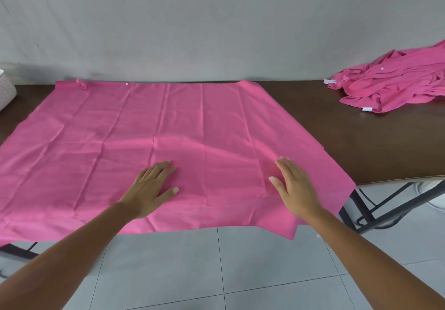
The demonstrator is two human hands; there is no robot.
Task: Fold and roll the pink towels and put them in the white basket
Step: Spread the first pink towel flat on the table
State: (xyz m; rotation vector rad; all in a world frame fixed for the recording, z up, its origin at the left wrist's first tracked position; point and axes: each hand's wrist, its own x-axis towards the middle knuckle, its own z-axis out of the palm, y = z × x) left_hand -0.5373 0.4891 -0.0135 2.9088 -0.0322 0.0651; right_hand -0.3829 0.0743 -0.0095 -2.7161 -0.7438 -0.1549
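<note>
One white basket (6, 89) sits at the counter's (361, 146) far left edge. Pink towel (154, 127) spread flat across the counter, near edge hanging over. My left hand (150, 189) and right hand (295, 188) lie flat on it, fingers straight, gripping nothing. Heap of pink towels (397, 83) far right.

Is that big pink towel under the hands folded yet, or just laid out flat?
Spread flat, not folded. The pink towel lies in one layer across the table, its near edge hanging over, with both hands, left and right, resting open on it.
</note>
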